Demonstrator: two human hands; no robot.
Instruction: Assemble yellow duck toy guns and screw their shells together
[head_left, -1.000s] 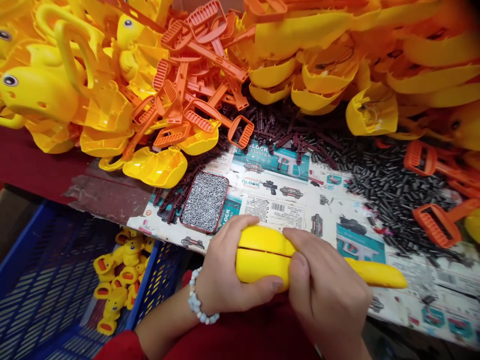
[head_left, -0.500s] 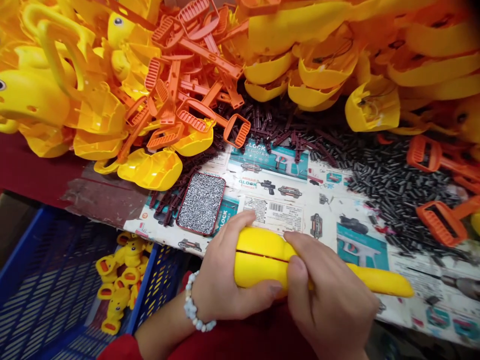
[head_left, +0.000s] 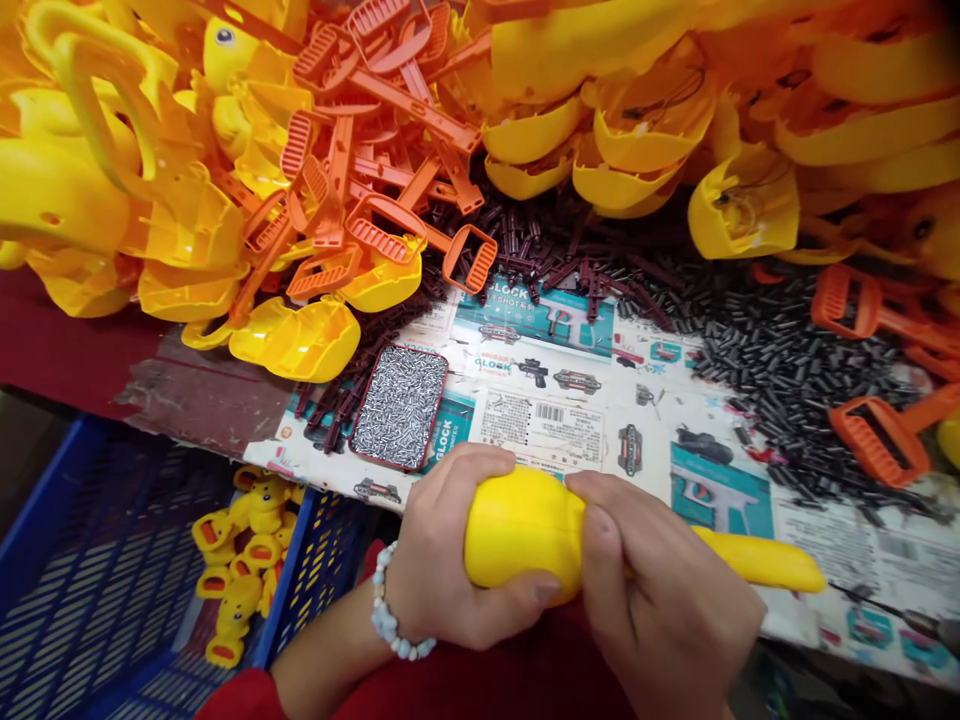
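Observation:
Both my hands grip one yellow plastic toy body (head_left: pixel 525 525) at the table's near edge. My left hand (head_left: pixel 450 555), with a white bead bracelet on its wrist, wraps the rounded end, fingers over the top and thumb below. My right hand (head_left: pixel 660 590) closes round the middle. The toy's long tapered end (head_left: pixel 757 565) sticks out to the right over the printed cardboard (head_left: pixel 570 420). The seam between its two halves is turned out of sight.
Yellow shell halves (head_left: pixel 300 340) and orange handle parts (head_left: pixel 375 200) are heaped across the back. Small black pins (head_left: pixel 772 350) and dark red pieces (head_left: pixel 547 250) lie on the cardboard. A flat tin of screws (head_left: pixel 397 405) sits left of my hands. A blue crate (head_left: pixel 112 560) below holds finished yellow toys (head_left: pixel 240 550).
The toy has rolled in my hands, so the seam between its halves no longer shows on top. My left fingers have curled further over the rounded end.

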